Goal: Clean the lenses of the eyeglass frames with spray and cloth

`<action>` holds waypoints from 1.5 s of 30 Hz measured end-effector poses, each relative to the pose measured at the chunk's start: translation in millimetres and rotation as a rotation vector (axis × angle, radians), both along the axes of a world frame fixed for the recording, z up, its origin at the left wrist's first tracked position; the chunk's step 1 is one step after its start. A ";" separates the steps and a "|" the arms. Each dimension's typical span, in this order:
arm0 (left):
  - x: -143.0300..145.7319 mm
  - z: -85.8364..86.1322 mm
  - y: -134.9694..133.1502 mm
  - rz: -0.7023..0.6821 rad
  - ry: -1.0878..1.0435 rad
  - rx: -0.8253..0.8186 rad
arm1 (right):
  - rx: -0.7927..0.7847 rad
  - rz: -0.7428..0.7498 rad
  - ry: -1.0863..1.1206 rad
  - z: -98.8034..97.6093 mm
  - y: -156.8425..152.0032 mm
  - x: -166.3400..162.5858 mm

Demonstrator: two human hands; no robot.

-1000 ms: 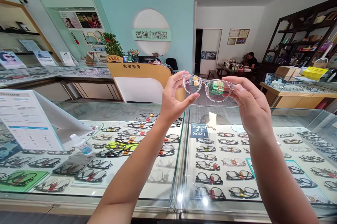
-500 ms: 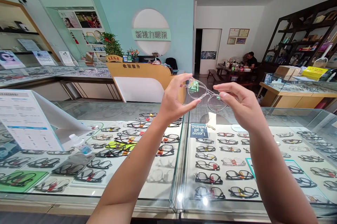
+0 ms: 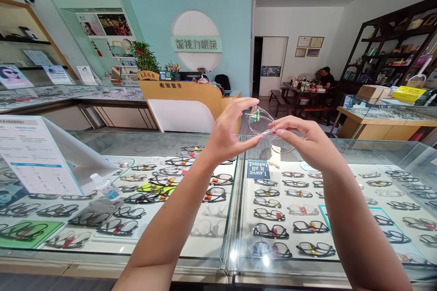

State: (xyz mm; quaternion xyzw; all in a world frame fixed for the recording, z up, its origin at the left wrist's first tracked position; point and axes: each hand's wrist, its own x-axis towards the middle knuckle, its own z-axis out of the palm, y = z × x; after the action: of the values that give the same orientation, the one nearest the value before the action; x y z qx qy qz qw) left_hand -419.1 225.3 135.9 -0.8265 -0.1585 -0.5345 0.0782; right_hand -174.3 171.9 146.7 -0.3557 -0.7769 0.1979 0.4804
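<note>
A pair of clear-framed eyeglasses (image 3: 260, 123) is held up above the glass counter, tilted so the right-hand lens sits lower. My left hand (image 3: 229, 130) grips it by one lens rim, index fingertip near the top and thumb near the bottom. With thumb and fingers, my right hand (image 3: 303, 138) pinches the frame close to the middle, covering part of the other lens. Green and white reflections show in the left lens. Below the hands lie rows of eyeglasses (image 3: 269, 214) inside the display case.
A glass display counter (image 3: 235, 218) spans the front. On its left stand a folded white sign (image 3: 34, 154) and a small white bottle (image 3: 105, 186). Behind are a cashier desk (image 3: 184, 99), another display counter (image 3: 385, 122) at right, and a seated person (image 3: 327, 79) at a far table.
My right hand has slid left along the eyeglasses, from the outer end toward the middle. The eyeglasses have turned and shifted slightly right and down; my left hand moved slightly with them.
</note>
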 end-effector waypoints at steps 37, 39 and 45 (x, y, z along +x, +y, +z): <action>2.5 -3.5 0.3 -0.012 -0.033 -0.078 | 0.003 -0.021 0.015 -1.1 3.8 -0.3; 3.7 -5.0 1.4 -0.040 -0.049 -0.110 | -0.015 -0.030 0.033 -2.0 7.3 0.4; 7.2 -10.2 3.7 -0.187 -0.123 -0.269 | -0.196 0.121 0.161 -4.8 17.3 1.8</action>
State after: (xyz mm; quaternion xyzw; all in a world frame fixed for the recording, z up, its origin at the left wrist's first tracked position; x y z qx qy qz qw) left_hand -411.9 229.1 125.7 -0.8065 -0.1553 -0.5628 -0.0930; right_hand -172.6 189.2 141.8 -0.3363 -0.7329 0.3294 0.4912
